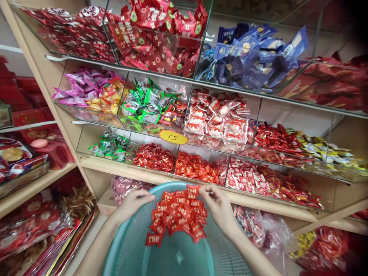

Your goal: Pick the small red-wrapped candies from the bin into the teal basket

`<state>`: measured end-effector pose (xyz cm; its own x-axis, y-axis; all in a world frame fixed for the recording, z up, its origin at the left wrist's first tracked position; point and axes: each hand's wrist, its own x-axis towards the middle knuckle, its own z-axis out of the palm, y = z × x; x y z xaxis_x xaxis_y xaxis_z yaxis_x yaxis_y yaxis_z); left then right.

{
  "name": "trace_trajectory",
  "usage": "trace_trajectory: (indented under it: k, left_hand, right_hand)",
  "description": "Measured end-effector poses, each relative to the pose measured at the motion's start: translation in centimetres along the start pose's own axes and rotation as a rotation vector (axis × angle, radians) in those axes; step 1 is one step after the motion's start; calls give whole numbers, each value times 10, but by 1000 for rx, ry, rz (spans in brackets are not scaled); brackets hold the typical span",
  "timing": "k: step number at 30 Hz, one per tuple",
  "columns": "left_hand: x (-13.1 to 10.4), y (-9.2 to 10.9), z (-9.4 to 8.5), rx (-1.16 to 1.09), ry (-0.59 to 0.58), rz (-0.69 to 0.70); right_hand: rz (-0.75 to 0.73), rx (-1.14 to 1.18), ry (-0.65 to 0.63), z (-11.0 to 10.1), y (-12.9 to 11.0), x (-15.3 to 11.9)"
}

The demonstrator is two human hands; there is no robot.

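The basket [126, 245] is teal, the packets [179, 211] in it bright red with pale lettering, those bags [169, 57] flower-patterned red.

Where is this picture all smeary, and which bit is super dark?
In the head view, the yellow packets at the far right look smeary; in that same view, the upper right corner is nearly black; the middle of the head view is clearer, so the 15 on the yellow label reads easily and the red packets in the green basket look bright.
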<state>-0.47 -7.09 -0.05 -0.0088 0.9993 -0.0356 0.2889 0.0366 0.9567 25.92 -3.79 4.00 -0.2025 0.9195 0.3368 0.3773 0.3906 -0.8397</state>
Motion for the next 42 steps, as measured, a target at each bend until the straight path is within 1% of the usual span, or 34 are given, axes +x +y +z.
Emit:
trace_trajectory:
  k: [4,7,9,10,16,20,26,31,35,42]
  left_hand:
    - [1,-7,1,-32,12,-31]
    - [1,-8,-1,-24,13,-15]
    - [-1,-8,-2,-17,15,-3]
    - [-1,-7,-2,-13,18,2]
    - [-3,-6,-4,0,27,18]
    - [-3,-7,-3,5,32,18]
    - [-3,-6,-1,9,36,32]
    - [-2,-7,0,-3,40,41]
    - [-1,-9,0,-8,35,47]
    - [0,-11,0,-15,26,52]
  right_hand:
    - [304,298,-221,37,15,-41]
    - [586,480,-327,62,26,-62]
    - [734,544,-348,75,31,-70]
    - [781,560,-348,79,33,-73]
    - [942,623,-337,95,41,-81]
    - [990,611,-341,100,41,-83]
    - [1016,633,-338,111,33,-78]
    - [1056,600,-368,121,33,-81]
    - [1046,565,-327,127,37,-79]
    - [970,460,-282,134,41,-76]
